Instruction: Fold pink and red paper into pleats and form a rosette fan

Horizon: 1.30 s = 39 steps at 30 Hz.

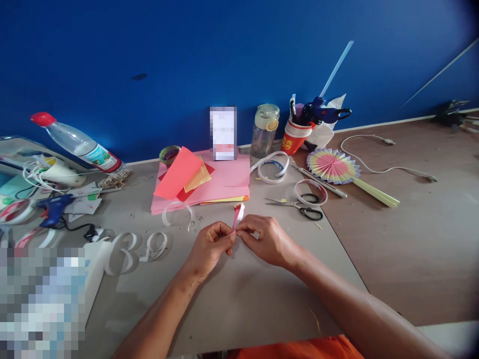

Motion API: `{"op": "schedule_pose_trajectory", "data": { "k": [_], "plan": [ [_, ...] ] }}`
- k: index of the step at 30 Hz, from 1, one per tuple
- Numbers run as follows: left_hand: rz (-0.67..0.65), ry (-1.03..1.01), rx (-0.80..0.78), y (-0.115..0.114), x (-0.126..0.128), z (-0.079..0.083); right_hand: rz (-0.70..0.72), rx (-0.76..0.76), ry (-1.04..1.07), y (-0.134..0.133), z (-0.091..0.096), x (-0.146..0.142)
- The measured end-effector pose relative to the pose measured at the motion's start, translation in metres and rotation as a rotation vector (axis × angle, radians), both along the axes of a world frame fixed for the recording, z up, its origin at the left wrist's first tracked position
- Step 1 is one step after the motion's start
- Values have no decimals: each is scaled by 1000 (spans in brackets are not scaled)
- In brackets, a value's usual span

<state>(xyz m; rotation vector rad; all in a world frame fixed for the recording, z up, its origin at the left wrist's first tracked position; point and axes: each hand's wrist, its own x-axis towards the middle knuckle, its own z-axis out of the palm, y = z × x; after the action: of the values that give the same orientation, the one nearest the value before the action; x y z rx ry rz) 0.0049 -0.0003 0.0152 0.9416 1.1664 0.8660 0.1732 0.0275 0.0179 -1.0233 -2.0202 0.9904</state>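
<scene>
Readable text: none | red paper cups [298, 143]: yellow characters [287, 144], too small | bottle label [103, 158]: unreadable

The lower end of the folded paper [238, 214] is hidden between the fingertips of the left hand [210, 246] and the right hand [267, 239]. Pixelation obscures the face of the upright panel [223, 132] and the lower-left corner. The bottom edge cuts off the orange cloth [299, 349], the red sheet [178, 172] covers part of the bowl [165, 153], and the dark object [450, 114] at far right is unidentifiable.

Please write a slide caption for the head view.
Left hand and right hand pinch a small pink-and-white piece near scissors.
</scene>
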Motion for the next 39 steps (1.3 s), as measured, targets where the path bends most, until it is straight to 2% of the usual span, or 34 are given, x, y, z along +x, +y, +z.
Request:
{"op": "schedule_pose_trajectory", "data": {
  "k": [14, 30, 39],
  "plan": [
    [-10, 20, 10, 0, 0, 0, -23, -32, 25, -1, -1, 0],
    [10, -29, -6, 1, 0, 1, -18, 5, 27, 1, -1, 0],
    [86, -11, 20, 0, 0, 4, -65, 229, 12, -6, -4, -3]
  ]
}}
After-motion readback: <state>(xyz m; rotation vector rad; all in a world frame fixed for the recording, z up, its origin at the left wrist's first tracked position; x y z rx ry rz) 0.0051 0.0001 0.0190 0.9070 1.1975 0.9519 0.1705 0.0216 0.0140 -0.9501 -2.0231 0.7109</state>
